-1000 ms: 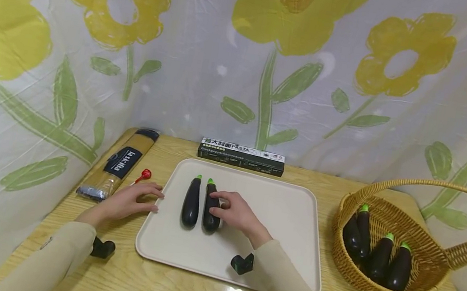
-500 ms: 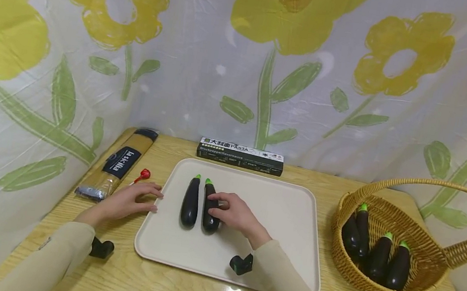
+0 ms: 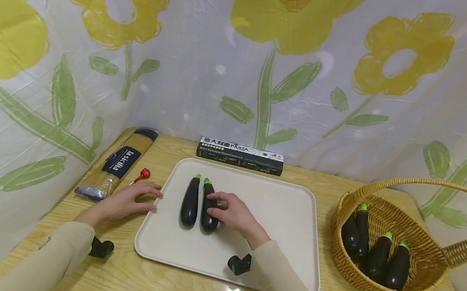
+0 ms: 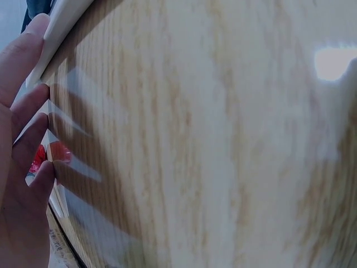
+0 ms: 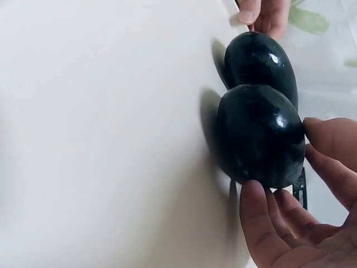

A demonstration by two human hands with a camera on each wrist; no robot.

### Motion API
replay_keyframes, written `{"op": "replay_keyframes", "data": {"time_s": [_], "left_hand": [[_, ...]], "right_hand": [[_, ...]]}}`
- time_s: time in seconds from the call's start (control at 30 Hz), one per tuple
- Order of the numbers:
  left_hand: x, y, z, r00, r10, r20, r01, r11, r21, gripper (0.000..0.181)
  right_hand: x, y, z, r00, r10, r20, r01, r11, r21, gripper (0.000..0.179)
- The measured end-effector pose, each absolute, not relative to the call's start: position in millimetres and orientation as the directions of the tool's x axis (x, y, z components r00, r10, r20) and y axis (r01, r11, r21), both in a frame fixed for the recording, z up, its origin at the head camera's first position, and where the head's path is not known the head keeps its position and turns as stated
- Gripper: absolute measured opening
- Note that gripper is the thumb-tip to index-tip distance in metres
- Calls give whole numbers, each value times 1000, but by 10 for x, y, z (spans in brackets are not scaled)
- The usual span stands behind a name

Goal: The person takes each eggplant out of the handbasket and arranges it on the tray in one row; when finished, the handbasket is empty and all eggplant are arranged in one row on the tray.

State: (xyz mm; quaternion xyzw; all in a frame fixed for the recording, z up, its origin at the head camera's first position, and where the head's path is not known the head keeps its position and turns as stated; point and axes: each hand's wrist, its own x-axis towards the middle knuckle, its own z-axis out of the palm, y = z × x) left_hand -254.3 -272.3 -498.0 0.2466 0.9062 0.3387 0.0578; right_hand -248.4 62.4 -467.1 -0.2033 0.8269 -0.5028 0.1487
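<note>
Basket [image 3: 429, 260], head view only, fingers [image 5: 255, 215] on eggplant [image 5: 259, 134]

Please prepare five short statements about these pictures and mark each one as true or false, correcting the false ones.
1. The right hand grips a glossy, dark eggplant on the beige, rectangular tray. True.
2. Both eggplants on the tray have their stem ends pointing towards the person. False: their green stems point away, towards the white curtain with yellow flowers.
3. The left hand, at the tray's left edge, grips nothing. True.
4. All eggplants in view lie on the tray. False: four more show inside the golden-brown wicker basket.
5. A round, red lollipop lies left of the tray. True.
</note>
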Motion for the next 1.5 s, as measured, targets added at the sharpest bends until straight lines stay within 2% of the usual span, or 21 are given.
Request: {"op": "replay_keyframes", "data": {"time_s": [0.37,0.63,0.8,1.03,1.2,1.33,1.5], "left_hand": [[-2533,-2712,-4963,-877,478,49,394,657,642,35],[-2551,-2700,-4985,-873,484,55,402,651,644,35],[-2560,-2699,-4992,-868,494,60,415,651,636,35],[-2552,-2718,-4991,-873,483,60,407,656,635,35],[-2550,-2719,-5001,-873,484,60,407,655,637,35],[-2549,-2718,-5003,-871,488,62,413,656,632,35],[-2550,-2717,-4989,-871,487,59,410,657,632,35]], "right_hand": [[-2479,653,-4667,-885,-459,-74,-151,434,-888,38],[-2346,903,-4598,-910,-404,-90,-99,424,-900,37],[-2120,1212,-4477,-931,-361,-55,-104,405,-908,35],[-1743,1750,-4279,-925,-380,9,-149,340,-928,35],[-1474,2158,-4149,-926,-379,-1,-140,344,-928,36],[-1276,2443,-4067,-950,-310,-43,-84,385,-919,39],[-1128,2721,-3998,-973,-227,-39,-64,430,-901,41]]}}
